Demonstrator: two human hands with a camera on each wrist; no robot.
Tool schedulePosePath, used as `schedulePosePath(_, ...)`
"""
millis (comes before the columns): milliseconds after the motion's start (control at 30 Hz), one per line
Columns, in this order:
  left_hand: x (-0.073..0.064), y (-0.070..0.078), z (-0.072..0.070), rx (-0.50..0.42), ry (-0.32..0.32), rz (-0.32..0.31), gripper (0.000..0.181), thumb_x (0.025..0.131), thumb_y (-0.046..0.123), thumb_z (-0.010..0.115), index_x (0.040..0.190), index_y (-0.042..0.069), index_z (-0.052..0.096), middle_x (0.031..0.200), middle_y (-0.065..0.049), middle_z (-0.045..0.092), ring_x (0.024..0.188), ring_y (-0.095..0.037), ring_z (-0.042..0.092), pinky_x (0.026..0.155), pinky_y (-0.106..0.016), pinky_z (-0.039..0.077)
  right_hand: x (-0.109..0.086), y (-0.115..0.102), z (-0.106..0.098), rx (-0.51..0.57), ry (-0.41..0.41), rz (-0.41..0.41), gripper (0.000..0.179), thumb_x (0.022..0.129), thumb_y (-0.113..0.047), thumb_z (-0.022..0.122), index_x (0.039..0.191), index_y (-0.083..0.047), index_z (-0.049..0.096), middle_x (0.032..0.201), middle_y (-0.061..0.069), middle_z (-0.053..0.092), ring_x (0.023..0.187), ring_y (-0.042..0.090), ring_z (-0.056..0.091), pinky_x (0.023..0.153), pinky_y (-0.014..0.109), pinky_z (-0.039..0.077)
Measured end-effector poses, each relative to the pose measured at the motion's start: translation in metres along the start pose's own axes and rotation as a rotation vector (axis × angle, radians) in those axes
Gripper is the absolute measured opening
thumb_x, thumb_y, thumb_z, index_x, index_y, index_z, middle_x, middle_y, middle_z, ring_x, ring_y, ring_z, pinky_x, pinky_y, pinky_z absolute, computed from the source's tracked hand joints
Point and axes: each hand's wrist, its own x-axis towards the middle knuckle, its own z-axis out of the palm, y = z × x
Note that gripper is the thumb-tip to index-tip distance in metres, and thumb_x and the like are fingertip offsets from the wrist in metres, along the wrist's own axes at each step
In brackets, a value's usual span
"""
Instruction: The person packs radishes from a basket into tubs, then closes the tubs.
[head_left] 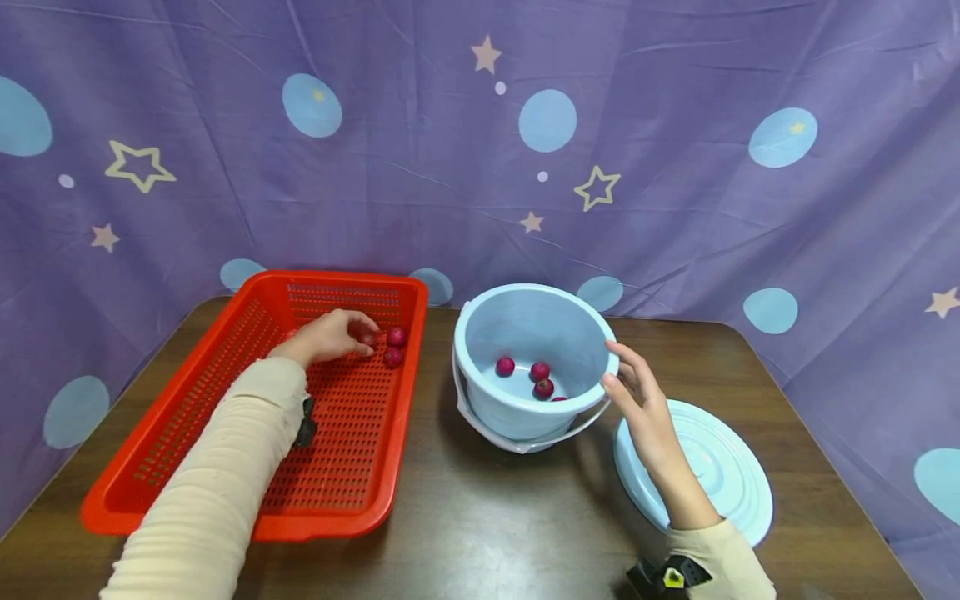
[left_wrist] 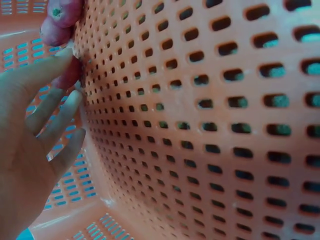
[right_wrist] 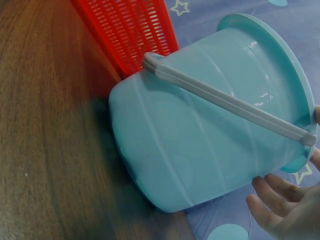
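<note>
My left hand [head_left: 330, 336] reaches into the red plastic basket [head_left: 408, 417], thumb and fingers around a small red radish [left_wrist: 68, 75] close to the perforated bottom. Beside it, against the basket's right side, lie two more radishes [head_left: 395, 347]; one shows a greenish stem end in the left wrist view. My right hand [head_left: 647, 408] holds the rim of a light blue bucket [head_left: 501, 412] at its right side, with the lower fingers [right_wrist: 265, 212] loosely bent by the outer wall. Inside the upright bucket, several radishes [head_left: 540, 372] lie on the bottom, one partly hidden by the near wall.
The bucket's pale handle [head_left: 517, 446] hangs down in front. A round light blue lid [head_left: 712, 458] lies on the wooden table [head_left: 465, 517] under my right forearm. Behind the table hangs a purple cloth [head_left: 420, 167] with stars and dots.
</note>
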Motion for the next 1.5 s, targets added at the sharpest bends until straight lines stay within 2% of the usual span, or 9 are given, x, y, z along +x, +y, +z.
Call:
schedulePosePath(167, 0.001, -0.003, 0.0, 0.05, 0.009, -0.02, 0.035, 0.085, 0.01, 0.077, 0.116, -0.004, 0.066, 0.107, -0.018, 0.068, 0.096, -0.031, 0.062, 0.086, -0.045, 0.047, 0.0, 0.0, 0.0, 0.005, 0.001, 0.003, 0.046, 0.102, -0.014, 0.053, 0.147, -0.012, 0.043, 0.136, 0.021, 0.053, 0.123, 0.026, 0.049, 0.097, 0.026, 0.036)
schedulePosePath(300, 0.001, 0.0, -0.002, 0.073, 0.038, -0.05, 0.034, 0.087, 0.016, 0.076, 0.116, 0.001, 0.067, 0.109, -0.016, 0.069, 0.1, -0.031, 0.062, 0.089, -0.049, 0.045, 0.001, -0.001, -0.001, 0.001, -0.001, 0.008, 0.046, 0.102, -0.015, 0.053, 0.147, -0.012, 0.043, 0.136, 0.021, 0.053, 0.123, 0.024, 0.049, 0.098, 0.026, 0.036)
schedulePosePath(433, 0.002, 0.002, -0.006, 0.097, 0.075, -0.053, 0.034, 0.087, 0.022, 0.077, 0.115, 0.005, 0.068, 0.106, -0.013, 0.07, 0.099, -0.03, 0.063, 0.088, -0.049, 0.045, 0.001, -0.001, -0.001, -0.004, -0.002, 0.01, 0.046, 0.102, -0.016, 0.053, 0.147, -0.013, 0.043, 0.137, 0.02, 0.053, 0.123, 0.022, 0.05, 0.098, 0.027, 0.036)
schedulePosePath(667, 0.003, 0.016, -0.015, 0.125, 0.146, 0.026, 0.033, 0.083, 0.024, 0.081, 0.11, 0.01, 0.068, 0.098, -0.007, 0.068, 0.088, -0.023, 0.061, 0.078, -0.042, 0.045, 0.001, -0.001, 0.0, -0.004, -0.001, 0.011, 0.046, 0.102, -0.016, 0.053, 0.147, -0.013, 0.043, 0.136, 0.02, 0.054, 0.122, 0.023, 0.05, 0.098, 0.026, 0.036)
schedulePosePath(900, 0.001, 0.034, -0.024, 0.14, 0.185, 0.096, 0.032, 0.081, 0.022, 0.083, 0.107, 0.011, 0.067, 0.093, -0.005, 0.066, 0.087, -0.022, 0.061, 0.078, -0.04, 0.045, 0.001, -0.002, 0.0, -0.002, 0.001, 0.01, 0.046, 0.102, -0.016, 0.053, 0.147, -0.013, 0.043, 0.136, 0.021, 0.054, 0.124, 0.026, 0.049, 0.099, 0.029, 0.035)
schedulePosePath(1100, -0.003, 0.047, -0.036, 0.087, 0.216, 0.129, 0.031, 0.084, 0.023, 0.082, 0.109, 0.01, 0.067, 0.099, -0.006, 0.066, 0.088, -0.022, 0.062, 0.081, -0.04, 0.046, 0.0, -0.001, 0.0, 0.0, 0.005, 0.007, 0.046, 0.102, -0.016, 0.053, 0.147, -0.012, 0.043, 0.136, 0.021, 0.053, 0.123, 0.024, 0.05, 0.098, 0.025, 0.035)
schedulePosePath(1267, -0.007, 0.06, -0.043, 0.022, 0.198, 0.171, 0.031, 0.086, 0.022, 0.08, 0.111, 0.009, 0.068, 0.103, -0.008, 0.066, 0.091, -0.022, 0.062, 0.083, -0.039, 0.046, 0.001, 0.001, 0.0, 0.004, 0.013, -0.019, 0.046, 0.102, -0.013, 0.053, 0.146, -0.011, 0.044, 0.132, 0.022, 0.055, 0.117, 0.019, 0.054, 0.094, 0.02, 0.039)
schedulePosePath(1500, -0.011, 0.078, -0.043, -0.032, 0.145, 0.229, 0.03, 0.086, 0.017, 0.079, 0.112, 0.007, 0.068, 0.103, -0.008, 0.067, 0.09, -0.022, 0.062, 0.085, -0.039, 0.048, -0.001, 0.001, 0.0, 0.003, 0.009, -0.018, 0.046, 0.102, -0.014, 0.053, 0.147, -0.012, 0.044, 0.131, 0.022, 0.056, 0.114, 0.017, 0.055, 0.093, 0.02, 0.039)
